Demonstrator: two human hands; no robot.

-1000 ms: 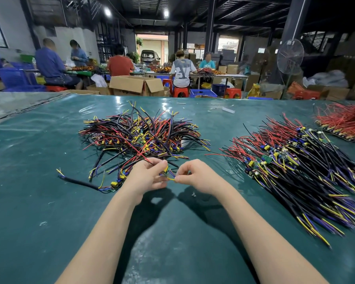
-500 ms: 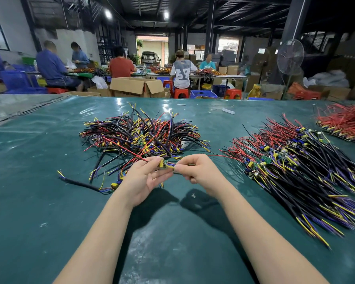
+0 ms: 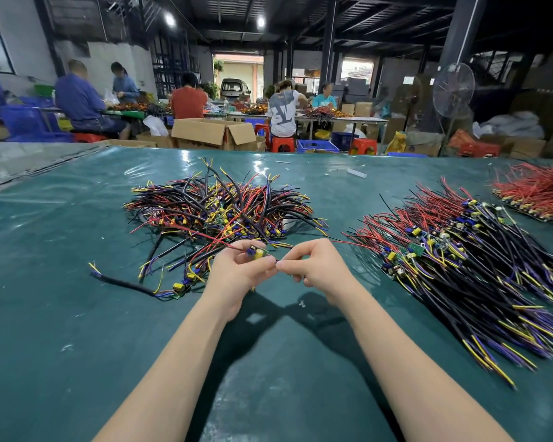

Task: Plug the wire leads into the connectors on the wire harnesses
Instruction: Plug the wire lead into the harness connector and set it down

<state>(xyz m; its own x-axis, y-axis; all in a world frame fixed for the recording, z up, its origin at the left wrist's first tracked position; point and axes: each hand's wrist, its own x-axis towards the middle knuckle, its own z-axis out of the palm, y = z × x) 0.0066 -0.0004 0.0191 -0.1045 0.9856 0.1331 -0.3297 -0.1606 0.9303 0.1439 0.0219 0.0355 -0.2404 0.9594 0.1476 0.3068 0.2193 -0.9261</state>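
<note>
The wire harness being worked on, a small circuit board (image 3: 256,252) carrying yellow and blue parts, is held just above the green worktop (image 3: 77,314), at the near edge of a loose tangle of harnesses (image 3: 217,212). The left hand (image 3: 237,273) grips the board, fingers curled round it from below with the thumb on top, and red leads trail from it back towards the tangle. The right hand (image 3: 316,266) meets it from the other side, thumb and forefinger pinched on a thin dark wire lead (image 3: 276,262) right at the board's edge; the fingertips of the two hands nearly touch, and whether the lead is already seated cannot be told. Both forearms are bare. A small white scrap (image 3: 301,303) lies on the worktop just below the right hand. To the left, one harness with a black cable (image 3: 125,282) lies apart from the tangle. To the right is a neater stack of harnesses (image 3: 460,266), boards together and black, yellow and purple leads fanned towards the near edge, and beyond it a heap of red-wired boards (image 3: 537,193). Past the worktop stand an open cardboard box (image 3: 211,132), red stools (image 3: 281,144) and a pedestal fan (image 3: 454,89), with several people seated at other tables.
</note>
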